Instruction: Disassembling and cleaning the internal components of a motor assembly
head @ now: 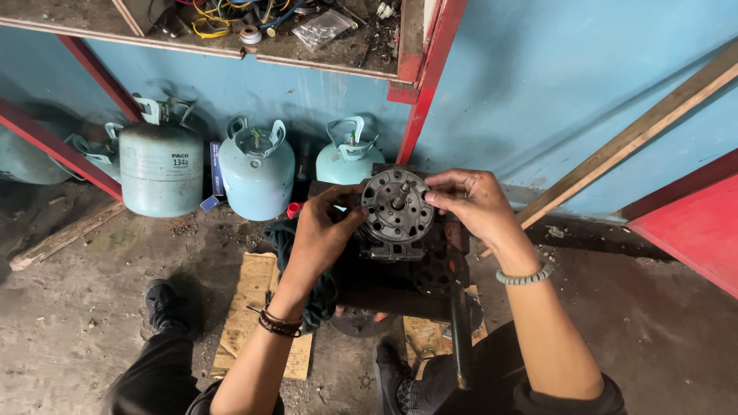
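Both hands hold a round, dark electric motor with a stub shaft pointing up, centre of view. The left hand grips its rim at nine o'clock, fingers closed on the housing; the right hand pinches the rim at three o'clock. The motor sits on a dark metal stand. Pale blue gas cylinders stand at ten o'clock on the concrete floor.

**Dusty floor, crowded at the wall**

Grey concrete floor, gritty. Three pale gas cylinders stand along its far edge against the blue wall. A cardboard sheet lies mid-floor. A wooden plank rests flat by the left edge.
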